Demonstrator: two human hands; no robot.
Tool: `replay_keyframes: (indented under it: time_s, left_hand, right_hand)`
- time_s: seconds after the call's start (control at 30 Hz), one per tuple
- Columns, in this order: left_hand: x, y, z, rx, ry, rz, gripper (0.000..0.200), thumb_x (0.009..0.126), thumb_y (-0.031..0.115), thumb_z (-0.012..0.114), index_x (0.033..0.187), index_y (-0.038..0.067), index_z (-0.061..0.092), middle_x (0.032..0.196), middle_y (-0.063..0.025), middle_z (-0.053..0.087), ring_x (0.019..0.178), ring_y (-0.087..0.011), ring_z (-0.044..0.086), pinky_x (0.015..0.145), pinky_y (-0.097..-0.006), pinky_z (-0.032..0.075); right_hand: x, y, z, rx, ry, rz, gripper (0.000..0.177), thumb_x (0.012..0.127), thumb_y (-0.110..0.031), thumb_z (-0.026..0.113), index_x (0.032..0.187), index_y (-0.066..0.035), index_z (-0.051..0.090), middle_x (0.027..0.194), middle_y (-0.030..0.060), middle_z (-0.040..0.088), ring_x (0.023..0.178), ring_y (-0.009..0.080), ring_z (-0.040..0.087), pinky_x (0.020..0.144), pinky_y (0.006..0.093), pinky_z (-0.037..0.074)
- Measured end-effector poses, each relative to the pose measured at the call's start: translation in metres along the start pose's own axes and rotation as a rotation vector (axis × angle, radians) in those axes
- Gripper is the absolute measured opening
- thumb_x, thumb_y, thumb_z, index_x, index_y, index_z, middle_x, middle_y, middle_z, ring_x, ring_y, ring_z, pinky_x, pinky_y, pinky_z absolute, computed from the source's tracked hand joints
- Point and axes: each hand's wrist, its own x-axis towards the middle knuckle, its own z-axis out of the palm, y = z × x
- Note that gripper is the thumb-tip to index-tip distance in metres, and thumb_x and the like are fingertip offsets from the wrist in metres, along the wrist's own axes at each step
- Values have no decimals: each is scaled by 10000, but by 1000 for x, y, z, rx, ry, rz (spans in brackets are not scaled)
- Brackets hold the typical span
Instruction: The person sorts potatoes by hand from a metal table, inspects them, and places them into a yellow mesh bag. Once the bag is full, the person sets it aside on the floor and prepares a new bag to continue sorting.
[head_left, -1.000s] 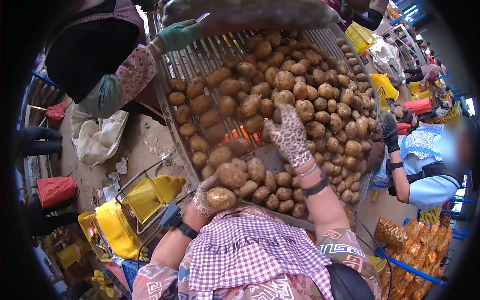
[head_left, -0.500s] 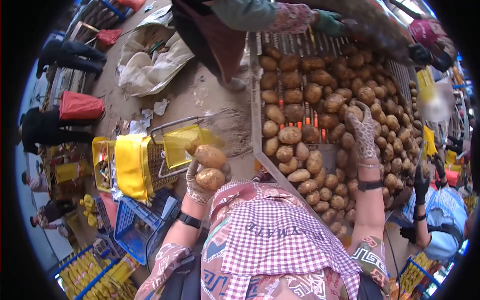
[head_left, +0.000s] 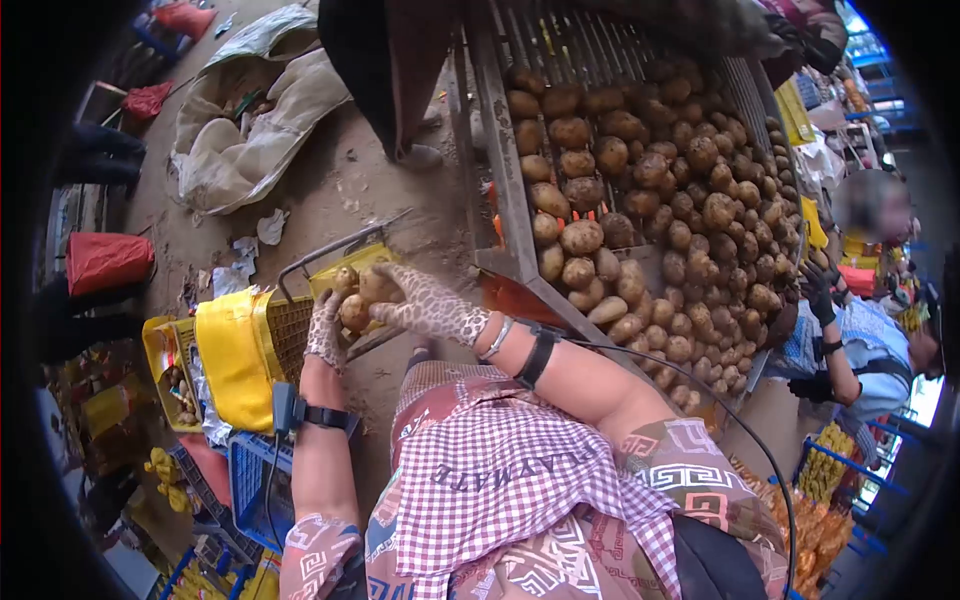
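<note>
Both hands are together at the left, in spotted gloves, beside the yellow basket (head_left: 288, 330). My left hand (head_left: 325, 328) is closed around potatoes (head_left: 354, 312). From the right, my right hand (head_left: 425, 303) reaches across and its fingers are wrapped against another potato (head_left: 376, 286) of the same bunch. Several potatoes are between the two palms, partly hidden by the gloves. The slatted sorting table (head_left: 497, 130) bears a large heap of potatoes (head_left: 690, 215) to the right of my hands.
A yellow cloth (head_left: 236, 358) hangs over the basket, with blue crates (head_left: 255, 490) nearer me. An open white sack (head_left: 245, 150) lies on the floor. Someone stands at the table's far side; a co-worker in blue (head_left: 860, 345) is at the right. A dark cable crosses below the table.
My right hand has left the heap and come left to the potatoes at my left hand. My left hand has moved left with its potatoes. The view has shifted.
</note>
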Motion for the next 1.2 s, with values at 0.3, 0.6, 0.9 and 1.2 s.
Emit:
replay_keyframes:
  time_s: [0.3,0.6,0.9,1.2]
  left_hand:
    - [-33,-14,-6,33,-301,-16,568,880,454,613,1276,59,514,1198,-105,578,964,-228,594,801,-373,493]
    - [-99,7,225,413,-1028,-82,567,866,413,643,1243,6,521,1126,-111,612,954,-197,616,833,-339,501]
    - [-81,-36,450,664,-1085,514,549,845,99,596,1373,77,444,1343,-121,509,1210,-259,509,1005,-354,418]
    - [-84,-41,609,1962,-922,1718,585,825,21,535,1372,214,468,1510,-126,309,1301,-318,433,978,-409,459]
  right_hand:
    - [-165,46,-133,-453,971,260,362,810,-100,639,1156,-5,592,1156,196,596,1074,342,580,930,399,471]
    - [-173,113,-211,-649,423,650,636,727,-274,737,1287,-68,516,1232,212,567,1164,344,536,988,404,435]
    - [-303,152,-258,1234,1061,-79,218,903,-196,602,1061,-45,592,968,86,635,915,209,634,823,310,509]
    - [-307,155,-320,-477,1295,491,418,843,-202,643,1183,26,560,1149,230,591,1042,374,584,904,420,479]
